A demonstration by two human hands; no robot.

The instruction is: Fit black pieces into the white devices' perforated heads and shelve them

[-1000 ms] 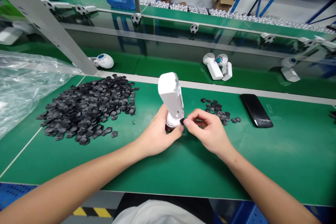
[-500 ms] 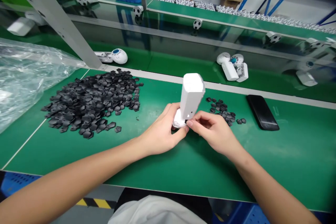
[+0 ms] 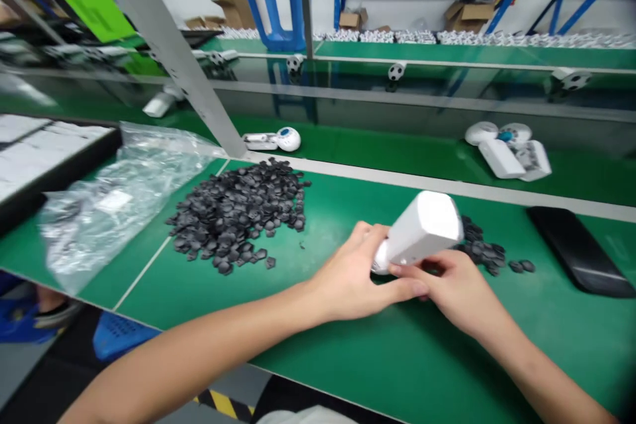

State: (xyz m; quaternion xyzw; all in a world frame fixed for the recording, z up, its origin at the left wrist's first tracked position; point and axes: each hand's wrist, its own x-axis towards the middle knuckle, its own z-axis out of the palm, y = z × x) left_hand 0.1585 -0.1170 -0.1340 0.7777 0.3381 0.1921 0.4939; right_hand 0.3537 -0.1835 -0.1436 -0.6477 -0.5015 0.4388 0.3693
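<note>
A white plastic housing (image 3: pixel 422 228) with a long blocky body and a rounded end is tilted to the right above the green table. My left hand (image 3: pixel 355 271) is closed around its rounded end, with the thumb stretched along the underside. My right hand (image 3: pixel 457 285) has its fingers bent in against the housing's lower side, next to the left thumb. What may lie between those fingertips is hidden. Behind the right hand lies a small heap of black pentagon pieces (image 3: pixel 481 252), partly covered by the housing.
A large pile of black pentagon pieces (image 3: pixel 243 212) lies left, beside a clear plastic bag (image 3: pixel 129 192) and a tray of white parts (image 3: pixel 59 172). A black phone-like object (image 3: pixel 579 248) lies right. White assemblies (image 3: pixel 511 152) rest on the belt behind, beyond a metal post (image 3: pixel 199 86).
The housing has gone from upright to tilted rightward, both hands still at it. The camera view has turned left and up, bringing the tray at left into sight.
</note>
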